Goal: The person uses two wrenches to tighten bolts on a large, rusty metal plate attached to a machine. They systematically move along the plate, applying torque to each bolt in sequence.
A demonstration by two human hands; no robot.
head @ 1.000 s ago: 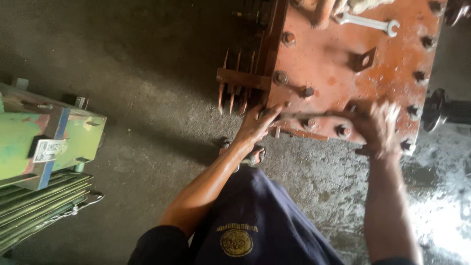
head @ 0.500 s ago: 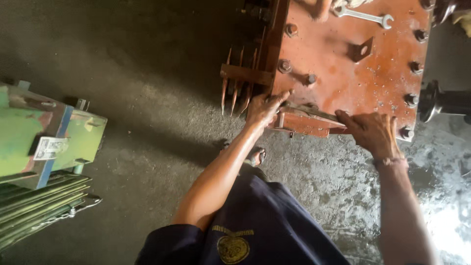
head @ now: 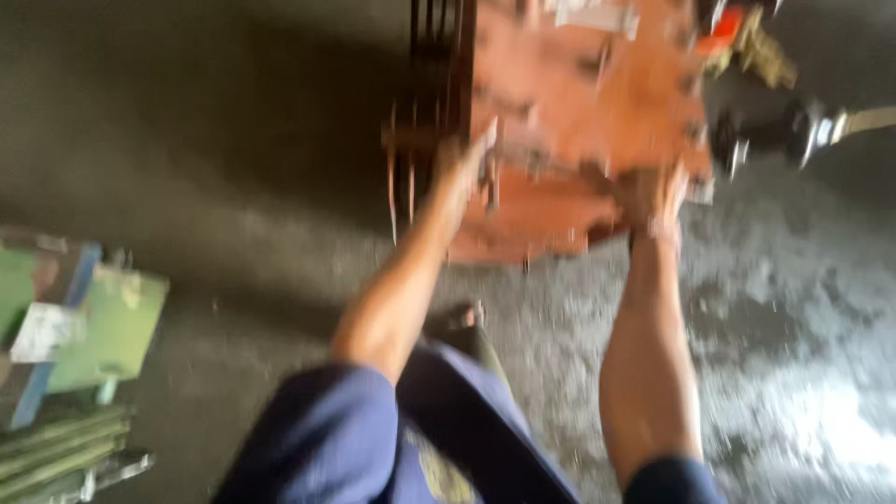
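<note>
The view is blurred by motion. A heavy rust-red metal plate (head: 579,103) studded with bolts lies on the floor ahead of me, with dark comb-like fins (head: 425,112) on its left side. My left hand (head: 465,166) grips the plate's near-left edge beside the fins. At the near-right edge, my right hand (head: 659,198) has its fingers curled over the rim. Both forearms reach forward from my dark blue sleeves.
A green metal block (head: 103,327) and a stack of green strips (head: 56,457) sit at the left. A dark shaft with a shiny fitting (head: 793,131) sticks out at the upper right. The concrete floor (head: 793,373) is wet on the right. My foot (head: 462,322) is below the plate.
The view has swung and blurred. My hands have spread apart from the plate's front middle to its near-left and near-right edges, and the plate now looks closer.
</note>
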